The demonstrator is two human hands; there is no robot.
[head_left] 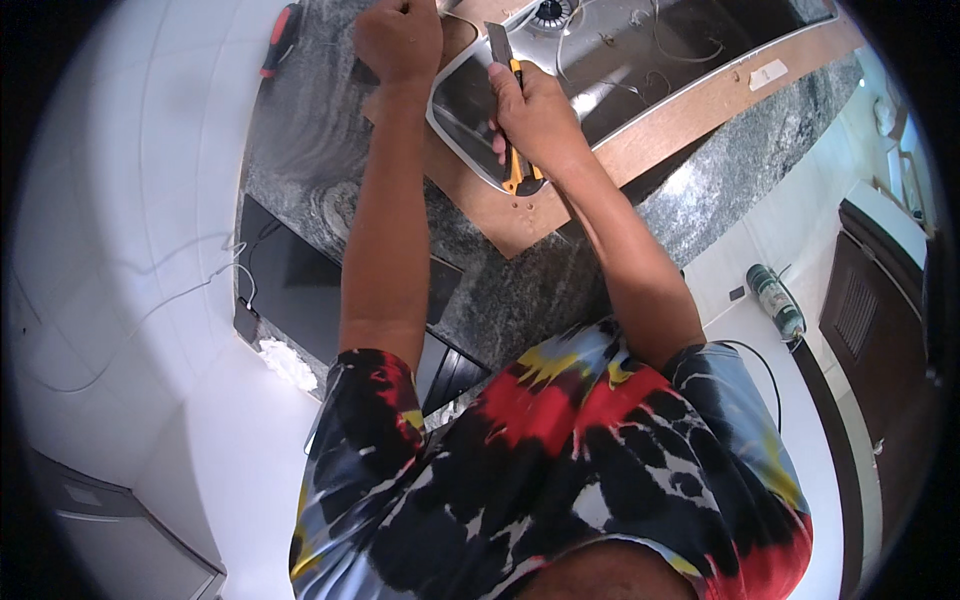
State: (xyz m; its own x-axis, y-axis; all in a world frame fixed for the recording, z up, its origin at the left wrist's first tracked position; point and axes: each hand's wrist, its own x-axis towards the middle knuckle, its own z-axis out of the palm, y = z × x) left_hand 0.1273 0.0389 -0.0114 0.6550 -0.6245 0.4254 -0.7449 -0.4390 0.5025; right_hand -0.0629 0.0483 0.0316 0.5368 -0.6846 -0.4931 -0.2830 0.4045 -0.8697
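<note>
My right hand (540, 115) is closed around a yellow-and-black utility knife (513, 165). The knife's blade is extended and points away from me, over the near-left corner of a metal sink (625, 85). To the left of the sink, my left hand (400, 42) is closed in a fist near the top edge of the view; whatever it may hold is hidden. Thin pale strips (562, 55) lie curled inside the sink basin, near its round drain (552, 13). A brown wooden board (640, 140) borders the sink's rim.
The board rests on a dark grey patterned stone countertop (300, 150). A red-and-black handled tool (280, 40) lies at its far left edge. Nearer me is a black glossy panel (290, 275), with a white cable (185, 292) beside it. A green power tool (777, 300) lies at right.
</note>
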